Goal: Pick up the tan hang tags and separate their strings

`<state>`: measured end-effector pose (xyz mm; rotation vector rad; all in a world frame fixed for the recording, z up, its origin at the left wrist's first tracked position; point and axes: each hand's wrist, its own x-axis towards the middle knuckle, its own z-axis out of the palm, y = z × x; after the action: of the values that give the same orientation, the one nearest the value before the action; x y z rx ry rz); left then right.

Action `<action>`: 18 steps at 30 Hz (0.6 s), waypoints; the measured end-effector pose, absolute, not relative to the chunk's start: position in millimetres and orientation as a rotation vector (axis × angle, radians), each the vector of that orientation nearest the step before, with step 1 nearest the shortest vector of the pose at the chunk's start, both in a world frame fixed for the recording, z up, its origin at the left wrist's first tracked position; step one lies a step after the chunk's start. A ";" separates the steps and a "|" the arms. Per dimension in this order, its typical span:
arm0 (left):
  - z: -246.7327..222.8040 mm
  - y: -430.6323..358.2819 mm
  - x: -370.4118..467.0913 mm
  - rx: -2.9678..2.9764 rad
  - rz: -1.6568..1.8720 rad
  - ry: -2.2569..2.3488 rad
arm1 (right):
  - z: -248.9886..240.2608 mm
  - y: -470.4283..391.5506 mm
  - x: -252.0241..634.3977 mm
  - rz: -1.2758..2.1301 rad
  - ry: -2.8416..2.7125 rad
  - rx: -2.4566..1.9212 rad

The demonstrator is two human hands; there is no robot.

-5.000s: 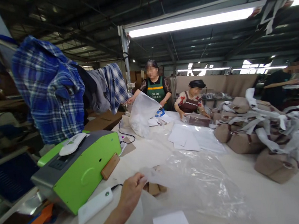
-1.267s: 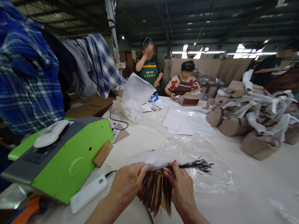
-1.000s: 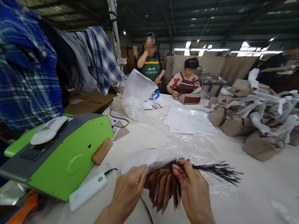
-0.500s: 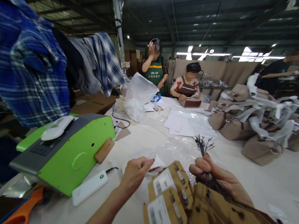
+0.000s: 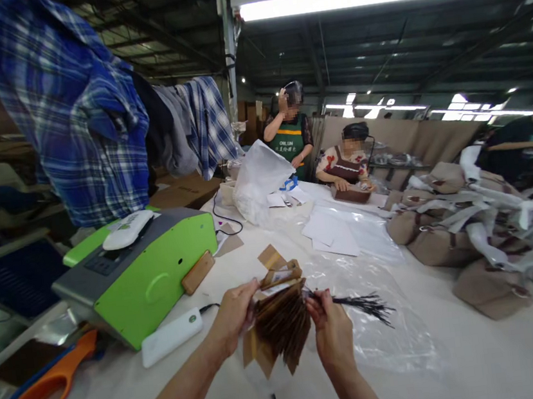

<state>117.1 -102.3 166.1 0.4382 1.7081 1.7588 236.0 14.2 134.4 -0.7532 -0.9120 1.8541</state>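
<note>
The left hand [image 5: 232,317] and the right hand [image 5: 332,332] hold a fanned bundle of brown tags [image 5: 281,317] between them, low in the middle of the white table [image 5: 486,367]. The left fingers are curled and pinch the bundle's upper edge; the right fingers are closed around the gathered black strings [image 5: 364,304], which splay out toward 3 o'clock of the bundle.

Under and beyond the strings lies a sheet of clear plastic [image 5: 385,334], touching the table. At 9 o'clock of the left hand sits a white slab-shaped device [image 5: 171,336] with a cable, and just past it, toward 10 o'clock, a green and grey machine [image 5: 144,273] (a white handset [image 5: 128,229] rests on top). An orange tool [image 5: 42,395] lies at the table's near left edge.

At 12 o'clock of the bundle are loose white sheets [image 5: 331,233] and a bulging white plastic bag [image 5: 258,181]. Piled tan bags [image 5: 486,244] with pale straps fill the 2 o'clock side. Plaid shirts [image 5: 76,113] hang above the machine. Two people [image 5: 318,148] work at the far end, well apart from the hands.
</note>
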 end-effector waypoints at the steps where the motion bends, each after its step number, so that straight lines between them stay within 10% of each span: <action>1: 167.4 -101.3 115.4 0.415 1.768 1.739 | 130.2 8.4 237.2 1.836 -0.982 -0.762; 14: 170.1 -114.5 78.8 0.474 1.611 1.404 | 153.3 -41.4 262.5 0.454 -2.457 0.215; 18: 168.8 -123.4 77.7 0.656 1.544 1.490 | 140.8 -29.5 257.7 0.577 -2.551 0.174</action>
<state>77.7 -123.4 168.8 0.6563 1.4903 1.5442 257.7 -29.5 140.8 0.1738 -2.5510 0.5767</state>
